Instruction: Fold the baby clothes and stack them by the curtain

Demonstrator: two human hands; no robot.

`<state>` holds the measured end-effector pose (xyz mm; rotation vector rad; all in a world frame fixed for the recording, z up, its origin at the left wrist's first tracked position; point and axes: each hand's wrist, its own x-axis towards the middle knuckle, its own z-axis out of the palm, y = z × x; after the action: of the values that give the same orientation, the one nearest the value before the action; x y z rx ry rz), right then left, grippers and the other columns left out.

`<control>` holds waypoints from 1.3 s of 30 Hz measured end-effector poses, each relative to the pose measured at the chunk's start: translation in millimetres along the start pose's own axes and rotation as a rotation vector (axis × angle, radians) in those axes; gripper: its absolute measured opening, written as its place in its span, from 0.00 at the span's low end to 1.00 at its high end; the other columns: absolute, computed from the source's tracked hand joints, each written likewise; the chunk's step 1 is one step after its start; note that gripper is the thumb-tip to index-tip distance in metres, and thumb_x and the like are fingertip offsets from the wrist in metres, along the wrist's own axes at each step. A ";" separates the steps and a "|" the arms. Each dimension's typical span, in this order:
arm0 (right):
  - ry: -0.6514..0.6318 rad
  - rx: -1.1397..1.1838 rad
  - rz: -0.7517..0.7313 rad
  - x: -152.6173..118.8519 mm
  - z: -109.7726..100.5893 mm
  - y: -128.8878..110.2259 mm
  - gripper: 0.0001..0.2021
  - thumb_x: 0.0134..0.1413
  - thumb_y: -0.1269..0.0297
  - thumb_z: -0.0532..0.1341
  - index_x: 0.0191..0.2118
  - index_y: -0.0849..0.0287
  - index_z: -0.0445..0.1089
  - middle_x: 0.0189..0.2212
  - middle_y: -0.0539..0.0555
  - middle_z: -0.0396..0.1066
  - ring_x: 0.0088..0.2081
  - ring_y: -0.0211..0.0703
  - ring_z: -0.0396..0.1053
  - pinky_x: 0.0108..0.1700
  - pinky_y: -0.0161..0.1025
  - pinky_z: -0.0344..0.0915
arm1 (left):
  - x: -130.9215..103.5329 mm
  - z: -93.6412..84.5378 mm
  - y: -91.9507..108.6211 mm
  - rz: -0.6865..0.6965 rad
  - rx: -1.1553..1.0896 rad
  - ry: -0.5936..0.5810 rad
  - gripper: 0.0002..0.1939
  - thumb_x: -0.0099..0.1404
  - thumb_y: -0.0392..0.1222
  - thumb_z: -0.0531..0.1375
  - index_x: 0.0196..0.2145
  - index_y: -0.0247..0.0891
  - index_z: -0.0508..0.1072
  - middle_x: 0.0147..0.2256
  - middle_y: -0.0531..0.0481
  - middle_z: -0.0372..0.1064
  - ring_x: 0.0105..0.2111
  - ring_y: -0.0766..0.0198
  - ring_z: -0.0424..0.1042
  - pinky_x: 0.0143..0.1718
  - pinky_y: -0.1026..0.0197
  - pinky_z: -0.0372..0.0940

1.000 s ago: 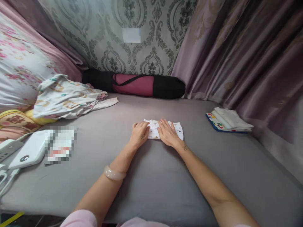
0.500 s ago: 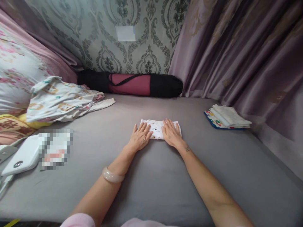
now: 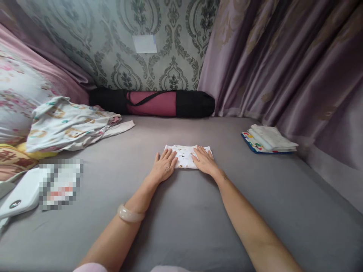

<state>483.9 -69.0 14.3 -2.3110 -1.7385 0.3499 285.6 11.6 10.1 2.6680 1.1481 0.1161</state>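
A folded white cloth with a small print (image 3: 185, 158) lies flat on the grey sheet (image 3: 181, 211) in front of me. My left hand (image 3: 165, 165) rests palm down on its left end, fingers stretched out. On the right end lies my right hand (image 3: 204, 160), also flat, with its fingers extended. The printed middle of the cloth shows between the two hands; its ends are partly covered by them. Neither hand grips anything.
Folded cloths (image 3: 270, 139) are stacked at the right. A crumpled patterned garment (image 3: 68, 122) lies at the left, near a white power bank (image 3: 24, 192) and a blurred-out item (image 3: 61, 185). A black and maroon long bag (image 3: 151, 104) lies along the wall.
The view has shifted slightly. My right hand has turned a little, its fingers pointing more to the left. My left hand stays flat on the cloth's left end.
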 end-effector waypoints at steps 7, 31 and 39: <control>0.255 0.175 0.266 6.4 -33.5 37.4 0.20 0.62 0.64 0.51 0.55 0.64 0.68 0.51 0.62 0.73 0.51 0.46 0.70 0.52 0.37 0.63 | -0.2 2.6 0.6 0.023 -0.008 0.079 0.27 0.74 0.50 0.37 0.63 0.41 0.59 0.66 0.45 0.50 0.67 0.55 0.45 0.65 0.38 0.40; 0.057 0.174 0.370 7.2 -17.5 48.8 0.20 0.54 0.50 0.57 0.39 0.63 0.76 0.39 0.64 0.77 0.39 0.50 0.75 0.35 0.37 0.63 | 26.1 0.3 48.1 0.156 -0.067 0.049 0.20 0.74 0.44 0.42 0.56 0.41 0.64 0.59 0.46 0.63 0.62 0.59 0.57 0.64 0.45 0.48; 0.166 0.372 0.385 5.8 -25.5 34.1 0.12 0.52 0.60 0.61 0.37 0.63 0.74 0.36 0.60 0.78 0.37 0.47 0.74 0.34 0.35 0.65 | 26.2 11.1 46.6 0.166 -0.020 0.109 0.23 0.74 0.46 0.39 0.59 0.39 0.63 0.61 0.44 0.60 0.63 0.57 0.55 0.64 0.45 0.46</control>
<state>524.6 -73.6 27.1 -2.3029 -1.0424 0.4846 338.3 -2.4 10.3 2.7653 0.9480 0.3038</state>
